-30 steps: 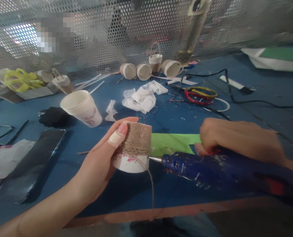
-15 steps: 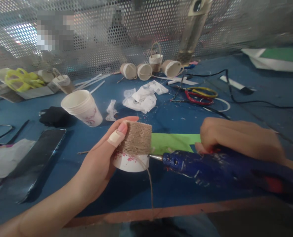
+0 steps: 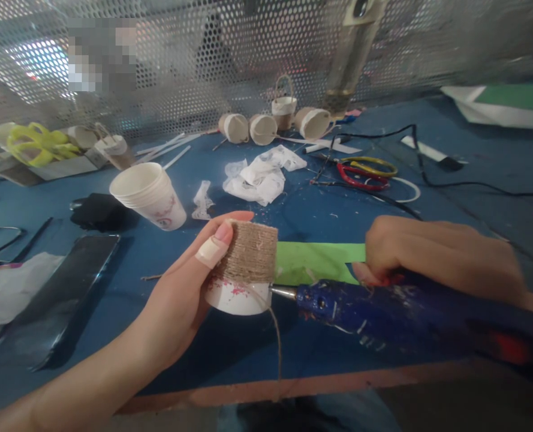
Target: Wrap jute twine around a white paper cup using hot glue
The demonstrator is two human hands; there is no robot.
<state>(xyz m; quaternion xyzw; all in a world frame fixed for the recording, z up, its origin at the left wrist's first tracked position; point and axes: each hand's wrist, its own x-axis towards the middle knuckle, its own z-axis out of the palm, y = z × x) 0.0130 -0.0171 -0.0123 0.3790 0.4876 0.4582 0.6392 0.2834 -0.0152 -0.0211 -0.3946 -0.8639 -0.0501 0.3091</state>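
My left hand, with a bandage on the thumb, is closed around a paper cup held upside down. Brown twine is wound in tight rows over its upper part; the lower band stays white with pink print. A loose end of the twine hangs from the cup past the table's edge. My right hand grips a blue hot glue gun, whose metal nozzle points left and meets or nearly meets the cup's right side, just below the twine rows. A light green strip lies on the table behind the nozzle.
A stack of paper cups leans at left, near a dark phone. Crumpled white lace, red-and-yellow-handled pliers and a black cord lie farther back. Several twine-wrapped cups line the perforated metal screen.
Hardly anything differs. The glue gun and my right hand have shifted very slightly, and the hanging twine end bows a little more to the right.
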